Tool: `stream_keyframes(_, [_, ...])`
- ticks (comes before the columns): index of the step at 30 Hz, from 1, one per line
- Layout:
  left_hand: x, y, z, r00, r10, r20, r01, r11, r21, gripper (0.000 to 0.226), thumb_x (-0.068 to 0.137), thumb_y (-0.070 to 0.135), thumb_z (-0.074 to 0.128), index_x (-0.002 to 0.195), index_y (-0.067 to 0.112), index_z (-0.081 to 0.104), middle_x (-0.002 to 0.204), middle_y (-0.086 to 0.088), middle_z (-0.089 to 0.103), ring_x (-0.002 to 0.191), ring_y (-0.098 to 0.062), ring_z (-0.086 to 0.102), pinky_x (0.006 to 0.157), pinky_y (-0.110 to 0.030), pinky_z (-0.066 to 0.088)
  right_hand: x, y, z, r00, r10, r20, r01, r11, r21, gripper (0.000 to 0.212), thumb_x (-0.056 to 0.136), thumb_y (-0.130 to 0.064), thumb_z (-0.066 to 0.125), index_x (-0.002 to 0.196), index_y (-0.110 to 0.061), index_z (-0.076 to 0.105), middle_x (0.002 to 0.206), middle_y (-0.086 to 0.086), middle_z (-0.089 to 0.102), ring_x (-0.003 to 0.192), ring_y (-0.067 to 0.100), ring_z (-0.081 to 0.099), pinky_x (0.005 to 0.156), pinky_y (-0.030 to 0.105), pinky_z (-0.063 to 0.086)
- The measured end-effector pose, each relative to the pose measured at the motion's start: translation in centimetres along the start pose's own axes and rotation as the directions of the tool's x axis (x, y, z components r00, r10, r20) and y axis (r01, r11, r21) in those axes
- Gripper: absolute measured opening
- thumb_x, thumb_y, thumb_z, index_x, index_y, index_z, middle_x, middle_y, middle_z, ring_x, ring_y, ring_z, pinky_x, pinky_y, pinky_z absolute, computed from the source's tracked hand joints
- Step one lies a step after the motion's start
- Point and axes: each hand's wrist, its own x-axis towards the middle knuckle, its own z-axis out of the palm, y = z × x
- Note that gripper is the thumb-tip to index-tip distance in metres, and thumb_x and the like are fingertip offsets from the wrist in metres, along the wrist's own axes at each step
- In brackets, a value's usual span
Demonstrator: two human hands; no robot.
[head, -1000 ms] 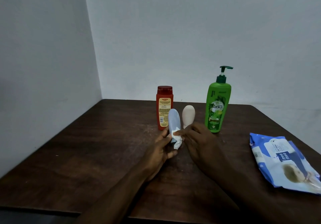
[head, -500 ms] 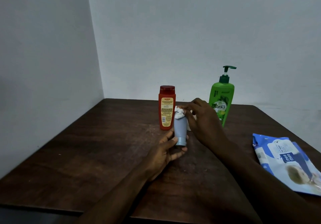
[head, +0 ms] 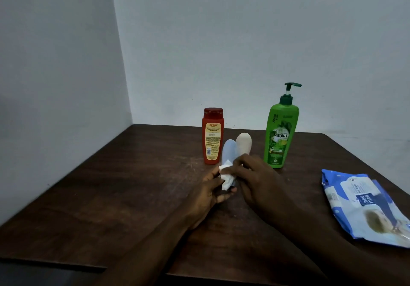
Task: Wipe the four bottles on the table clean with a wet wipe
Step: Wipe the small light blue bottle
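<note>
Dark wooden table [head: 111, 197] in a room corner, bearing everything. On its right part, lying flat: a blue pack of wipes [head: 363, 208]. At the back, upright: a tall green pump bottle [head: 280, 134], a shorter red bottle [head: 212, 137] well to its left, and between them a small cream bottle [head: 244, 143], partly hidden behind the hands.

In the left hand [head: 206, 199], gripped at its low end by curled fingers: a pale blue bottle [head: 229, 150], just in front of the red and cream ones, over the middle of the table. Not possible to tell whether resting on the wood or lifted. In the right hand [head: 259, 181], fingers bent: a crumpled white wet wipe [head: 226, 174], pinched against the lower body of the blue bottle.

Probably in the middle of wiping this one bottle. To do it well: hold firm and low with the left, wrap the wipe round the body instead of dabbing, slide from end to end, then turn the bottle a little and repeat, also under the holding fingers.

Long axis of the blue bottle close to upright, leaning slightly away. Rounded end up, other end down inside the left hand.
</note>
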Motion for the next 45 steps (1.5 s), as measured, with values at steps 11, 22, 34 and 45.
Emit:
stream_keyframes(11, [0.1,0.2,0.0,0.999,0.012,-0.030,-0.014,0.999,-0.046,0.032,0.104,0.008,0.037,0.116,0.034,0.052,0.123,0.006,0.059,0.111,-0.017,0.063,0.079,-0.030,0.059,0.2,0.2,0.3,0.998,0.020,-0.065,-0.019,1.000,0.019,0.029,0.096,-0.032,0.049,0.114,-0.022,0.070,0.101,-0.003,0.061,0.089,0.015,0.057,0.073,0.041,0.052])
stream_keyframes(22, [-0.1,0.4,0.0,0.999,0.013,0.041,-0.011,1.000,-0.029,0.032,0.103,0.014,0.041,0.127,0.032,0.051,0.126,-0.005,0.065,0.114,-0.021,0.065,0.091,-0.033,0.056,4.0,2.5,0.7,0.950,0.178,-0.257,-0.130,0.973,0.192,0.022,0.093,-0.016,0.067,0.113,-0.019,0.073,0.096,0.001,0.062,0.092,0.016,0.055,0.076,0.028,0.044])
stream_keyframes(34, [-0.2,0.7,0.3,0.996,0.044,0.078,-0.038,0.996,-0.083,0.032,0.102,0.013,0.041,0.124,0.033,0.054,0.133,-0.007,0.061,0.114,-0.019,0.067,0.088,-0.032,0.058,4.6,2.1,-0.6,0.938,0.167,-0.305,-0.111,0.975,0.194,0.025,0.087,-0.005,0.071,0.112,-0.011,0.075,0.095,0.005,0.066,0.087,0.010,0.060,0.077,0.003,0.041])
stream_keyframes(45, [0.0,0.7,0.3,0.998,0.060,-0.003,-0.059,0.979,-0.193,0.035,0.103,0.006,0.037,0.128,0.023,0.054,0.123,0.000,0.065,0.106,-0.017,0.068,0.077,-0.032,0.061,0.0,-0.3,1.5,0.948,0.062,-0.312,-0.060,0.998,0.018,0.031,0.083,-0.001,0.070,0.112,-0.009,0.073,0.102,0.009,0.068,0.093,0.022,0.061,0.080,0.031,0.050])
